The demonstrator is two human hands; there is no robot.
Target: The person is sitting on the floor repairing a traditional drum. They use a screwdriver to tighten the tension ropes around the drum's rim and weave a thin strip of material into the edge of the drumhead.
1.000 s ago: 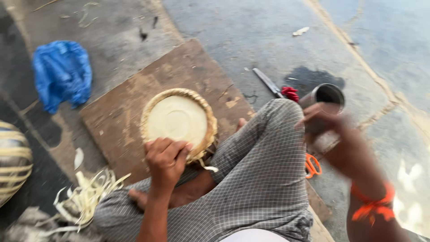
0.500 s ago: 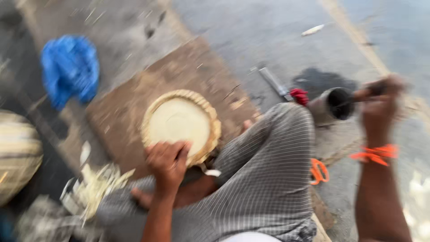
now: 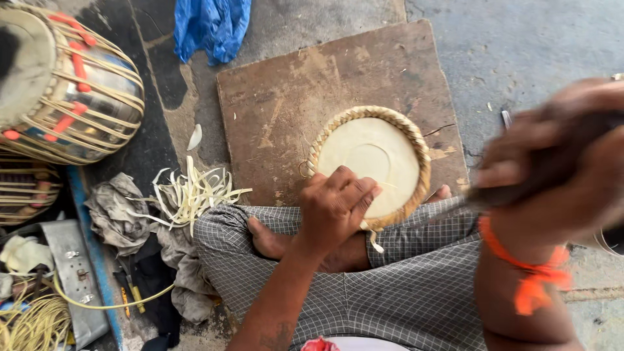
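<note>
Drumhead (image 3: 374,159) flat on board (image 3: 279,97) — round, no long axis — left hand (image 3: 335,208) pressing near rim.

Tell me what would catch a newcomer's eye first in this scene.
The pale round disc with a braided rim stands out first, lying on a brown board in the middle, with the left hand resting on its near edge. At the right, the blurred right hand holds a dark tool, an orange thread at its wrist. At the upper left lies a laced drum, with a blue bag along the top edge.
</note>
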